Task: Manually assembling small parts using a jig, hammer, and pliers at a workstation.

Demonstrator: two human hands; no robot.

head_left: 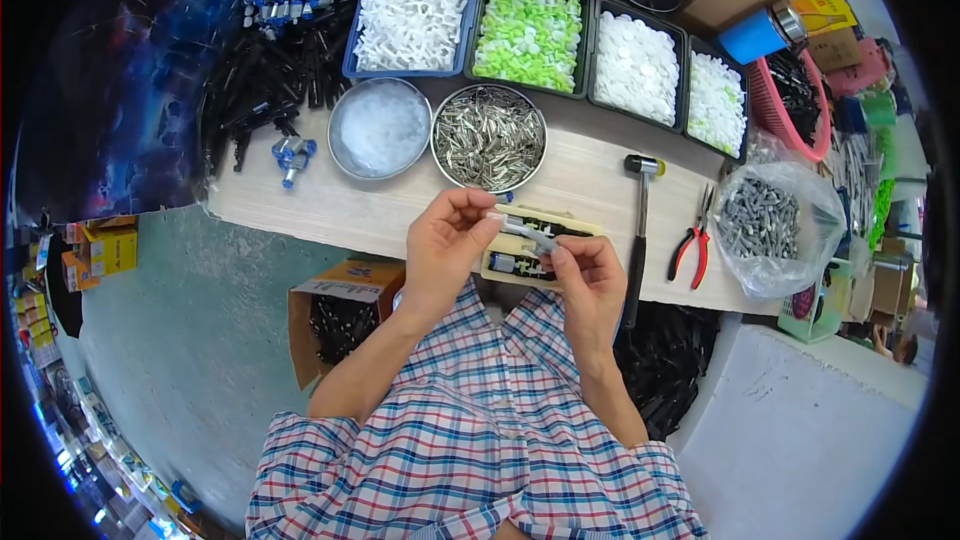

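Two hands, left hand (445, 240) and right hand (590, 285), are pinching a small metal part (525, 231) above the jig (530, 250); it seems light, stiff, slippery, best gripped at its ends.

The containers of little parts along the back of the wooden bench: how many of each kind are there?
Round metal bowls: 2, one of clear white bits, one of shiny metal clips
Blue rectangular tray of white plastic crosses: 1
Black rectangular trays: 3, with green caps, white caps and white-green caps
Total: 6
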